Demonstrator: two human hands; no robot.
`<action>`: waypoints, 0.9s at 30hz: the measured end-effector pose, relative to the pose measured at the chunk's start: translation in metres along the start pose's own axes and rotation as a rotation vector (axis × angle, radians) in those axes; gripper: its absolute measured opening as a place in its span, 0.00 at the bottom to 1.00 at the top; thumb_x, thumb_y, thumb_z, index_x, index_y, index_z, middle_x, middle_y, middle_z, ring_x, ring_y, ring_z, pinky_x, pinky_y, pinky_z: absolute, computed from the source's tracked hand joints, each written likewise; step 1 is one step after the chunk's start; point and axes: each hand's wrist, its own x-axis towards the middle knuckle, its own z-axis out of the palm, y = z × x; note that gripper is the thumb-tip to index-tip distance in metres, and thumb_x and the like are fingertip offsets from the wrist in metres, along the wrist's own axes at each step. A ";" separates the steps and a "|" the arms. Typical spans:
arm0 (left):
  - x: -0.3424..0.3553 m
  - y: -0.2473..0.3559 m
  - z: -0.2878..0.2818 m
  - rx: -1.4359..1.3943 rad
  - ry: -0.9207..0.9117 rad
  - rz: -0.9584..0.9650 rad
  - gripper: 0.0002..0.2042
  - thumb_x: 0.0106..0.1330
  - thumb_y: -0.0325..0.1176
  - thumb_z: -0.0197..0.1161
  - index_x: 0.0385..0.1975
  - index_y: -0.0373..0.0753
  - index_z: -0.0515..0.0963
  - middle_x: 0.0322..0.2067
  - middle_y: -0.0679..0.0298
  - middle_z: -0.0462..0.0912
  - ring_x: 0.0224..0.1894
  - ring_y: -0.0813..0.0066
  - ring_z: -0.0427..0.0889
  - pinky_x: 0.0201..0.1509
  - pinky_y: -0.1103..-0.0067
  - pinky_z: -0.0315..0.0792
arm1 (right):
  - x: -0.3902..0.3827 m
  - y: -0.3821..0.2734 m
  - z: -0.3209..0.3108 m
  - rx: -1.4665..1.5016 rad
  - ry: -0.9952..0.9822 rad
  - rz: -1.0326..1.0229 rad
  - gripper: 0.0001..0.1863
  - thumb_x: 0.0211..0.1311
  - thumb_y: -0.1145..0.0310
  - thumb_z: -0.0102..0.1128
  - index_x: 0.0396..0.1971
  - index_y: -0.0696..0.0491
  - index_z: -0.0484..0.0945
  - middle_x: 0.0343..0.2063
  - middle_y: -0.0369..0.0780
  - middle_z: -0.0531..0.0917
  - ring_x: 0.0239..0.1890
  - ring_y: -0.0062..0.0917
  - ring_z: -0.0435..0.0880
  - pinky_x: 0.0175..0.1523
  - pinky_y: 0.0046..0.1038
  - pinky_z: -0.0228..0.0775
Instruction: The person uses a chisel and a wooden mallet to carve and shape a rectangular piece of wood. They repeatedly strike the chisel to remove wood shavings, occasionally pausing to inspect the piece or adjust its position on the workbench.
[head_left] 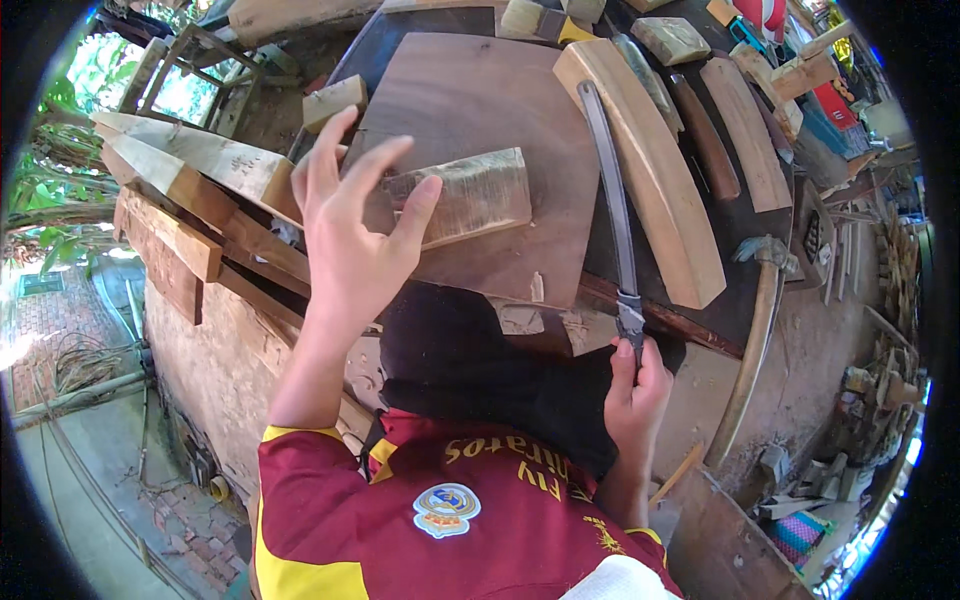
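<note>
My left hand (355, 225) is raised over the left part of the work board (470, 90), its fingers spread and curved. A short rough wood block (480, 195) lies on the board just past my thumb; whether the thumb touches it I cannot tell. My right hand (638, 385) is closed round the dark, wrapped handle of a long, narrow metal blade (615, 195). The blade points away from me, its tip over a long, thick wooden beam (650, 170) at the board's right.
Sawn timber pieces (200, 170) stick out at the left, beside a small wood block (335, 102). A brush (532, 20), a wooden-handled tool (705, 140) and a curved wood piece (745, 130) lie on the far side and right. A hammer (765, 255) hangs at the table's right edge.
</note>
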 end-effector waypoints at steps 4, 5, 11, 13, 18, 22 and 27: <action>-0.003 -0.006 -0.004 -0.199 -0.124 -0.020 0.26 0.50 0.39 0.75 0.49 0.36 0.78 0.53 0.52 0.77 0.56 0.54 0.73 0.59 0.67 0.68 | -0.002 -0.002 -0.004 0.010 -0.010 0.050 0.14 0.72 0.64 0.50 0.35 0.59 0.76 0.17 0.35 0.73 0.19 0.15 0.69 0.25 0.21 0.59; -0.005 -0.004 -0.004 -0.204 -0.157 -0.029 0.27 0.49 0.39 0.76 0.49 0.35 0.78 0.52 0.52 0.77 0.56 0.55 0.73 0.59 0.67 0.68 | -0.004 -0.004 -0.004 0.020 -0.025 0.059 0.13 0.72 0.64 0.49 0.35 0.59 0.76 0.17 0.35 0.73 0.20 0.15 0.69 0.25 0.21 0.59; -0.011 -0.002 0.002 -0.209 -0.132 -0.107 0.28 0.41 0.36 0.80 0.44 0.35 0.78 0.42 0.57 0.81 0.48 0.61 0.78 0.54 0.70 0.72 | -0.033 -0.026 -0.007 -0.135 -0.186 -0.079 0.08 0.70 0.72 0.48 0.39 0.60 0.75 0.23 0.43 0.80 0.22 0.30 0.80 0.28 0.29 0.68; -0.010 -0.002 0.004 -0.206 -0.116 -0.101 0.27 0.39 0.33 0.80 0.42 0.35 0.78 0.40 0.60 0.82 0.46 0.64 0.79 0.53 0.72 0.72 | -0.038 -0.035 -0.006 -0.160 -0.212 -0.051 0.09 0.68 0.72 0.51 0.41 0.60 0.74 0.24 0.49 0.80 0.24 0.44 0.80 0.28 0.38 0.69; -0.009 -0.004 0.007 -0.187 -0.095 -0.056 0.26 0.38 0.33 0.80 0.40 0.35 0.78 0.38 0.59 0.81 0.43 0.63 0.78 0.50 0.72 0.72 | -0.034 -0.072 -0.015 -0.330 -0.258 0.014 0.10 0.66 0.72 0.52 0.45 0.60 0.73 0.27 0.54 0.80 0.26 0.53 0.80 0.29 0.44 0.70; -0.010 -0.008 0.008 -0.194 -0.087 -0.034 0.26 0.38 0.34 0.80 0.39 0.35 0.78 0.37 0.59 0.81 0.43 0.62 0.78 0.50 0.72 0.72 | -0.014 -0.102 -0.001 -0.438 -0.276 0.053 0.08 0.67 0.71 0.52 0.41 0.58 0.71 0.23 0.54 0.79 0.23 0.53 0.79 0.26 0.48 0.69; -0.007 -0.006 0.010 -0.199 -0.099 -0.046 0.26 0.38 0.35 0.80 0.39 0.35 0.78 0.37 0.59 0.81 0.42 0.60 0.77 0.50 0.71 0.72 | 0.030 -0.117 0.026 -0.454 -0.268 -0.049 0.06 0.67 0.71 0.52 0.34 0.58 0.67 0.18 0.53 0.76 0.21 0.53 0.78 0.25 0.50 0.66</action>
